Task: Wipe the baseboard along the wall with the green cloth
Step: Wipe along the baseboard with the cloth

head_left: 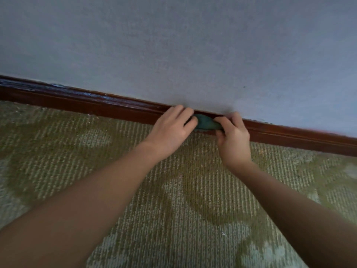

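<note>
Dark red-brown wooden baseboard (96, 107) runs from mid-left down to the right edge, meeting the grey-blue wall (173, 45) above and the green-and-beige ribbed carpet (193, 190) below. Far-left stretch of its top edge shows pale, shiny streaks. Left forearm comes in from the bottom-left corner. Left hand (172, 128) is at the baseboard, fingers bent over its top edge, thumb against the left end of the green cloth (205, 123) — grasping that end, though the exact hold is partly hidden. Cloth is bunched into a small wad, pressed on the face of the baseboard just under the wall line, between the two hands and touching both. Right hand (233, 138) sits just right of it, fingers curled round the cloth's right end, thumb pinching from the near side — clearly gripping. Right forearm enters from the bottom-right corner. Past the right hand the baseboard looks even in colour. Frame is slightly motion-blurred.
</note>
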